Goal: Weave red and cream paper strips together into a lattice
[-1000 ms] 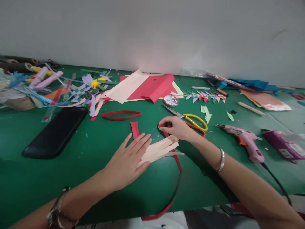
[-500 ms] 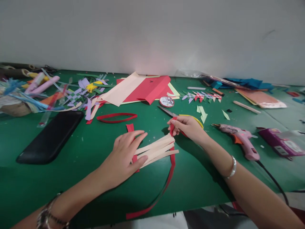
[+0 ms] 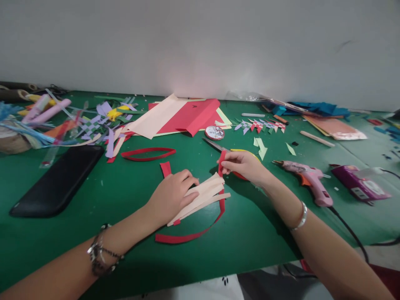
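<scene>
Several cream paper strips (image 3: 203,191) lie side by side on the green table, crossed by red strips near both ends. My left hand (image 3: 175,193) is bent over their left part and holds them against the table. Above its knuckles sticks out the end of a red strip (image 3: 165,168). My right hand (image 3: 240,165) pinches the upper end of a long red paper strip (image 3: 222,160), raised at the right ends of the cream ones. The tail of this strip curves round below them. Scissors (image 3: 215,144) lie behind my right hand, which partly hides their handles.
A red paper loop (image 3: 148,154) and a black case (image 3: 59,179) lie left. Cream and red sheets (image 3: 190,114) lie behind, near a round tin (image 3: 214,133) and woven paper pieces (image 3: 259,126). Right are a pink glue gun (image 3: 308,177) with its cord and a purple box (image 3: 359,181).
My left hand has drawn its fingers in and covers more of the cream strips' left part. The red strip's tail has shifted upward, nearer the cream strips. The whole view has shifted slightly.
</scene>
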`<act>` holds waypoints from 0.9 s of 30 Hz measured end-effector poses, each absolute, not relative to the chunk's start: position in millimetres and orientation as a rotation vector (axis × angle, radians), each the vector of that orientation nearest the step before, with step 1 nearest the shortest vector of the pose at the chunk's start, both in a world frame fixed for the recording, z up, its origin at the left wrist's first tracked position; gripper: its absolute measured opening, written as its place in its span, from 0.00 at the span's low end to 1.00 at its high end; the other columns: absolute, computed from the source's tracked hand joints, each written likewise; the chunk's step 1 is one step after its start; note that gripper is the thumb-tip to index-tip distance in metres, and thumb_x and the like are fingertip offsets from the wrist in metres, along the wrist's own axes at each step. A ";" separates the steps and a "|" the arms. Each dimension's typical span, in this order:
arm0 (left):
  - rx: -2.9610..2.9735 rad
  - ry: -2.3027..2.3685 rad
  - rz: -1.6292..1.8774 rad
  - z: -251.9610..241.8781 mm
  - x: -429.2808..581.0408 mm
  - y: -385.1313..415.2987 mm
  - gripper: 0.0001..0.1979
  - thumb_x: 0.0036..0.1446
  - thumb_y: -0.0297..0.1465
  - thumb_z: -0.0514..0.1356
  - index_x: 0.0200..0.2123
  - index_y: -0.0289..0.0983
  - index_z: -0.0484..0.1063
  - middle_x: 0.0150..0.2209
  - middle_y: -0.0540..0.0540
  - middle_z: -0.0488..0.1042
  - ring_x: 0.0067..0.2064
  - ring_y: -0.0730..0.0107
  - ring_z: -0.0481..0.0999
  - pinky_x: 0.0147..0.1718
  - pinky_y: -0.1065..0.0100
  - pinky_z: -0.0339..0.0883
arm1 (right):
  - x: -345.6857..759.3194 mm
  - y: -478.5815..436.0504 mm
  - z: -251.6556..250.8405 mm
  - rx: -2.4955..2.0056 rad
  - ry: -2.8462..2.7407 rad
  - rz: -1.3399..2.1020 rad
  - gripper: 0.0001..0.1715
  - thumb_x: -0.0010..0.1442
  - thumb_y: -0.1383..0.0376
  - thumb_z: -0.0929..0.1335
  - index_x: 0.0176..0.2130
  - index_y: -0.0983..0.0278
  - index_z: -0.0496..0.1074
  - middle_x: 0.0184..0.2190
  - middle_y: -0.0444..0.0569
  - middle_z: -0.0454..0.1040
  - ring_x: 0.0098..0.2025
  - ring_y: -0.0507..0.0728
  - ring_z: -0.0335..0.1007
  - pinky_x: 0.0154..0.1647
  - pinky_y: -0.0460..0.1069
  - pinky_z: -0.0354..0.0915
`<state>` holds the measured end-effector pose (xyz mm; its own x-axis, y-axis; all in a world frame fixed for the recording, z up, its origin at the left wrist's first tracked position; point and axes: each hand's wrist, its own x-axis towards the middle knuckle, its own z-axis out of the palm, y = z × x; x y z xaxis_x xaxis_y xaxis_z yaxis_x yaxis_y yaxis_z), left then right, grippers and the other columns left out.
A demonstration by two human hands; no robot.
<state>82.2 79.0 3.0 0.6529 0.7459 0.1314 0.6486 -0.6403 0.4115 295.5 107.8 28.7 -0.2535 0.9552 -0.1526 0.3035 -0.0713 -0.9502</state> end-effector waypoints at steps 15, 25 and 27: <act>2.173 1.142 0.601 5.5 79.4 76.3 0.09 0.56 0.31 0.50 0.28 0.37 0.67 0.31 0.49 0.65 0.33 0.69 0.67 0.34 0.65 0.61 | 299.3 106.9 32.1 -1.347 -1.513 1.433 0.07 0.45 0.64 0.69 0.25 0.65 0.68 0.18 0.41 0.71 0.20 0.47 0.66 0.25 0.44 0.64; 2.094 1.194 0.587 7.0 79.4 78.7 0.11 0.56 0.34 0.50 0.26 0.37 0.68 0.23 0.52 0.68 0.26 0.72 0.65 0.29 0.68 0.56 | 301.4 104.8 32.5 -1.228 -1.586 1.433 0.07 0.47 0.63 0.69 0.26 0.65 0.69 0.19 0.43 0.72 0.21 0.47 0.66 0.25 0.45 0.64; 2.071 1.205 0.564 7.3 79.3 78.2 0.12 0.56 0.35 0.49 0.27 0.37 0.68 0.22 0.52 0.69 0.25 0.72 0.66 0.31 0.67 0.56 | 302.5 104.6 32.3 -1.233 -1.590 1.387 0.07 0.47 0.63 0.69 0.26 0.65 0.69 0.19 0.43 0.72 0.21 0.47 0.65 0.25 0.45 0.64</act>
